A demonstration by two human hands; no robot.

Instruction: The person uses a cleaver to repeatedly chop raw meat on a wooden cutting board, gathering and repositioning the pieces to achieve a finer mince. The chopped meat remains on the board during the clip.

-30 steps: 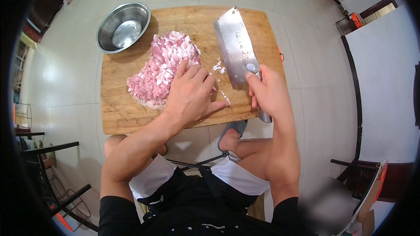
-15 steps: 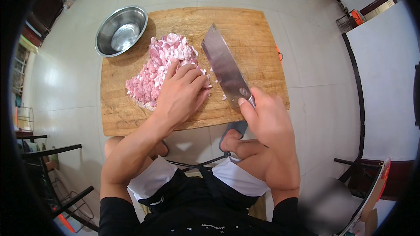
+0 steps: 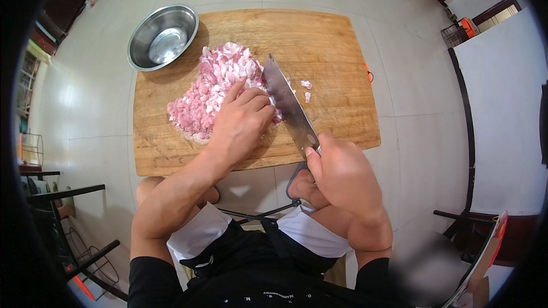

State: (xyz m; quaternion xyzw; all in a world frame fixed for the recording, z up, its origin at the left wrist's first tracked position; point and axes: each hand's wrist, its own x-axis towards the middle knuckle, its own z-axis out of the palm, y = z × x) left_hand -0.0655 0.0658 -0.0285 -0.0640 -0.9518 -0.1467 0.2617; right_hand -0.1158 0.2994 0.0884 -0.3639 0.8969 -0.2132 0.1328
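Observation:
A heap of chopped pink and white meat (image 3: 200,101) lies on the left half of a wooden cutting board (image 3: 337,51). Bent over the heap's right edge, my left hand (image 3: 242,120) presses down on the meat with curled fingers; their tips are partly hidden. My right hand (image 3: 344,171) grips the handle of a wide cleaver (image 3: 290,105), thumb against the blade's base. The blade stands right beside my left fingers and touches the heap's edge, its tip pointing away from me. A few small meat bits (image 3: 307,85) lie on the board right of the blade.
A metal bowl (image 3: 168,45) sits tilted at the board's far left corner with nothing in it. Pale floor tiles (image 3: 411,80) surround the board. Dark chair frames (image 3: 68,194) stand at the left, and a white panel (image 3: 502,108) rises at the right.
The cleaver has moved left and toward me, up against the meat. Small bits now lie to its right on the board. My left hand remains on the heap.

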